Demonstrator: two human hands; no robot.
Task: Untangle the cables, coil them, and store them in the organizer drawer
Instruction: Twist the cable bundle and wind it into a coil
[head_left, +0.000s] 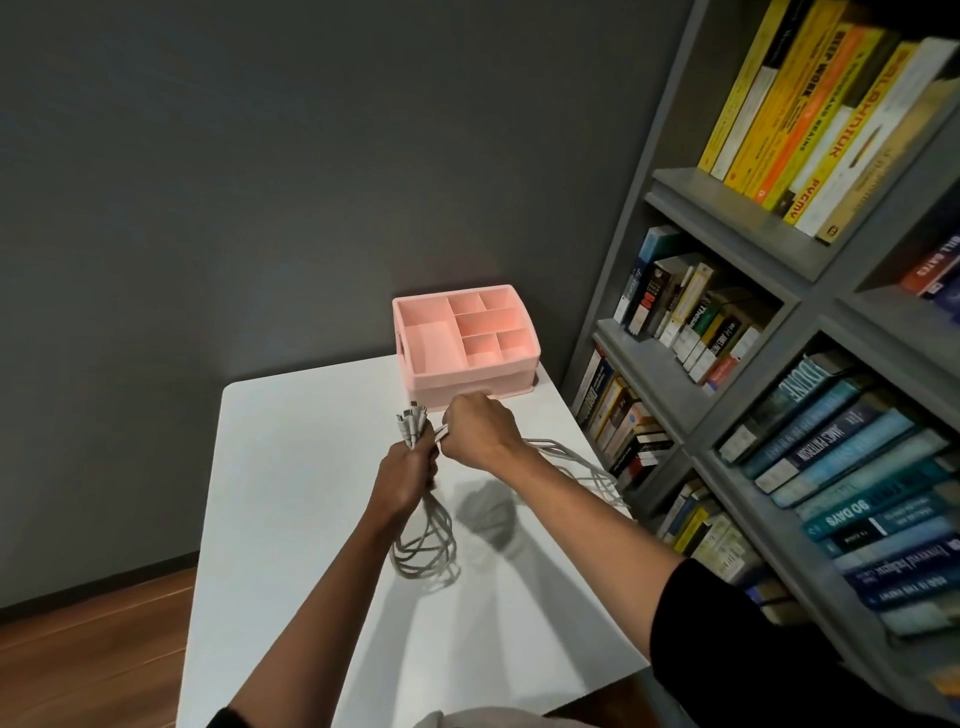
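My left hand (410, 467) grips a bundle of white cables (423, 545) above the white table (291, 467). Several plug ends stick up out of the fist, and loops hang below it down to the tabletop. My right hand (480, 428) is just to the right, fingers curled round the same cables. From it more strands trail right toward the table's edge. The pink organizer (467, 343) stands at the table's far end, its top compartments empty and its front drawer closed.
A grey bookshelf (727, 218) packed with books runs along the right side, close to the table's edge. A dark grey wall stands behind the table. Wooden floor shows at the lower left.
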